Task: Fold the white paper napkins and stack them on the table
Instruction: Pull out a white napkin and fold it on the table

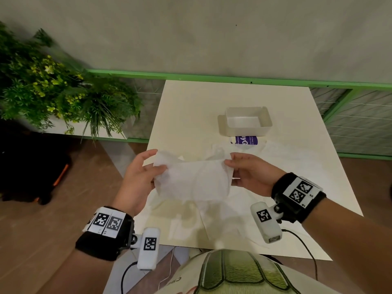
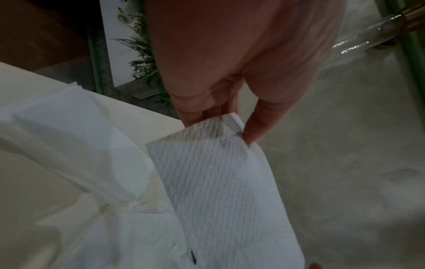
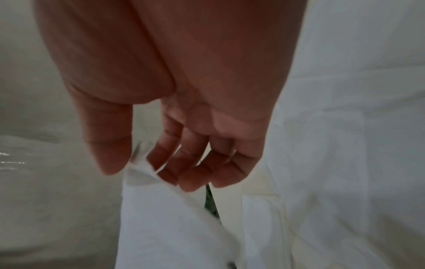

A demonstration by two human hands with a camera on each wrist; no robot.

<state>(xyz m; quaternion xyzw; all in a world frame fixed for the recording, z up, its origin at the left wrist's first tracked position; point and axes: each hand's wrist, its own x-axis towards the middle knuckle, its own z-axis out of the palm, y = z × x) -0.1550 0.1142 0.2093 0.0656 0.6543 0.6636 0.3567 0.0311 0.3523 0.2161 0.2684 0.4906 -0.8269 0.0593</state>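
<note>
A white paper napkin [image 1: 194,181] hangs stretched between my two hands above the near half of the cream table [image 1: 191,98]. My left hand [image 1: 156,164] pinches its left edge; in the left wrist view the thumb and fingers [image 2: 255,131] nip the ribbed napkin [image 2: 220,182] at a corner. My right hand [image 1: 230,163] pinches the right edge, and the right wrist view shows the napkin [image 3: 165,218] caught between thumb and fingers [image 3: 190,174]. More loose white napkins [image 1: 212,217] lie spread flat on the table under my hands.
An empty white plastic tray [image 1: 247,122] stands at the back middle of the table, with a purple packet [image 1: 247,141] just in front of it. A leafy plant [image 1: 53,90] fills the left side. A green rail [image 1: 212,76] runs along the wall behind.
</note>
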